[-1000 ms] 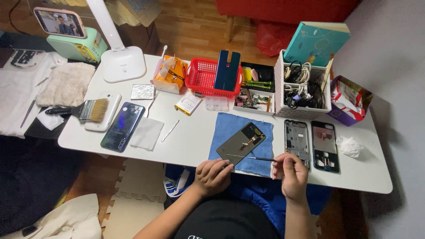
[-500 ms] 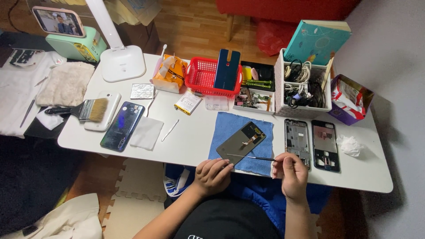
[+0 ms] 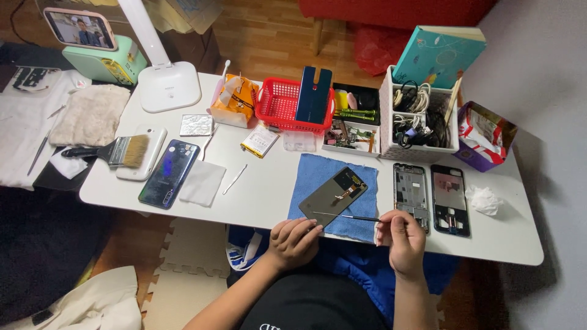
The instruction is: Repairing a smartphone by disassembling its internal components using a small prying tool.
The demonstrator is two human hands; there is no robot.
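Observation:
A dark phone screen panel [image 3: 334, 195] lies face down and tilted on a blue cloth [image 3: 335, 194] near the table's front edge. My right hand [image 3: 400, 236] pinches the handle of a thin screwdriver [image 3: 346, 216], whose tip points left over the panel's lower corner. My left hand [image 3: 295, 239] rests at the table edge below the cloth, fingers curled and touching the panel's near corner, holding nothing.
Two phone frames [image 3: 410, 190] [image 3: 450, 198] lie right of the cloth beside a crumpled tissue [image 3: 484, 200]. Behind stand a red basket [image 3: 287, 107], a parts box [image 3: 350, 125], a white cable bin [image 3: 418, 119]. On the table [image 3: 267, 187], left: blue phone [image 3: 169, 173], brush [image 3: 110, 151], tweezers [image 3: 235, 178], lamp base [image 3: 168, 85].

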